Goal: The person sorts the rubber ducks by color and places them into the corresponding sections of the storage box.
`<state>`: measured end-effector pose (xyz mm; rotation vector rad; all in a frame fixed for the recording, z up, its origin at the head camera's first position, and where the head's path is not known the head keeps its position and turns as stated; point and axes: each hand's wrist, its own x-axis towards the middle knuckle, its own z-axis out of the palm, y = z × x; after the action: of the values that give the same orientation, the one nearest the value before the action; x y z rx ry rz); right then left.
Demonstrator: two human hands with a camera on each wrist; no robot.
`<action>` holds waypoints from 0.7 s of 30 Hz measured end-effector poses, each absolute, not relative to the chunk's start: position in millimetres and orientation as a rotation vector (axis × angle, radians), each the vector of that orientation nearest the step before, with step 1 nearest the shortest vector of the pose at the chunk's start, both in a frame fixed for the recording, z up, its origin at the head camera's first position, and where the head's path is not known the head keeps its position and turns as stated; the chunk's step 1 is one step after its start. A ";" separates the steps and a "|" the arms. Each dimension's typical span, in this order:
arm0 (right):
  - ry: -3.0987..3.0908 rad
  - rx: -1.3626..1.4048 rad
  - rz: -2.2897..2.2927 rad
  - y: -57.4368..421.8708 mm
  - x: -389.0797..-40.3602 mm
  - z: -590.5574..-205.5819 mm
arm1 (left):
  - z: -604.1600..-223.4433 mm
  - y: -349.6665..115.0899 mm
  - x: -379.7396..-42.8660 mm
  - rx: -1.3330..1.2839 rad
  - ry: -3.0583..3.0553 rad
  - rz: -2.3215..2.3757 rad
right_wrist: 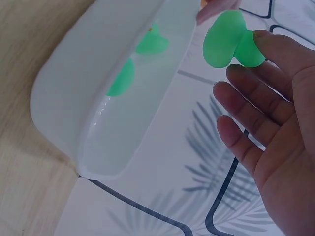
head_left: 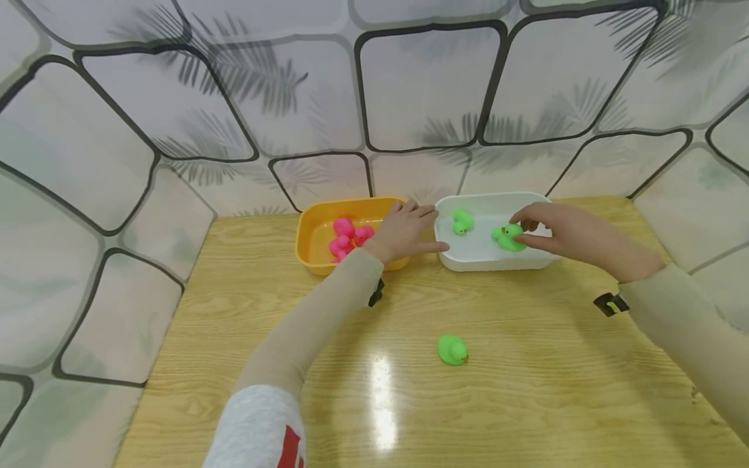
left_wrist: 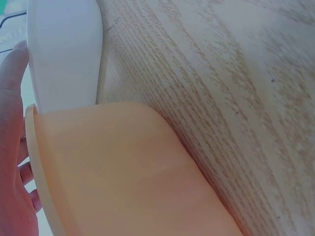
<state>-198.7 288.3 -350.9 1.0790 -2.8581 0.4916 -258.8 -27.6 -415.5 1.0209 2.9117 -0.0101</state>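
A green toy duck (head_left: 510,237) is pinched between the thumb and fingers of my right hand (head_left: 558,231), above the white basin (head_left: 497,261). The right wrist view shows this held duck (right_wrist: 226,42) by the thumb and index fingertips, with the other fingers loosely bent. More green (right_wrist: 151,43) shows inside the white basin, partly hidden by its wall; the head view shows a duck (head_left: 462,221) at its left. My left hand (head_left: 404,232) spreads over the right end of the orange basin (head_left: 310,263), its thumb at the white basin's left rim.
Several pink ducks (head_left: 342,240) lie in the orange basin, close to its left side. One green duck (head_left: 452,350) sits on the wooden table (head_left: 234,338), in front of the basins. A patterned wall (head_left: 427,91) rises behind the table and at both sides.
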 end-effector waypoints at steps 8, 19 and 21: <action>-3.009 0.959 0.525 281.2 -221.2 -345.6 | -417.7 -29.3 -257.2 1.028 2.916 -0.004; -3.013 0.967 0.539 270.8 -229.2 -354.2 | -417.0 -29.8 -253.6 1.039 2.918 0.022; -3.004 0.981 0.529 270.4 -226.7 -355.7 | -417.1 -29.6 -253.5 1.038 2.918 0.009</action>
<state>-226.7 270.4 -355.7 0.9808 -3.0040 0.5285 -253.5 -29.6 -417.1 1.0379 2.9177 0.0087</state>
